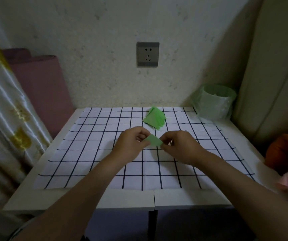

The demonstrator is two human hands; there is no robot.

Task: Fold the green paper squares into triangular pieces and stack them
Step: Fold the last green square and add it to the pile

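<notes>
Grip on green paper [154, 142]: left hand [131, 146], right hand [180, 147]; bag-lined bin [216, 105] beyond.

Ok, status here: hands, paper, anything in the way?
Left hand and right hand each pinch the green paper piece. Green stack sits beyond, apart. Nothing between them.

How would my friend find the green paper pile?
Below the grey wall socket lies a checked cloth. The green paper pile lies near its far edge, left of the bagged bin. Unlike the green piece between left hand and right hand, it's untouched.
</notes>
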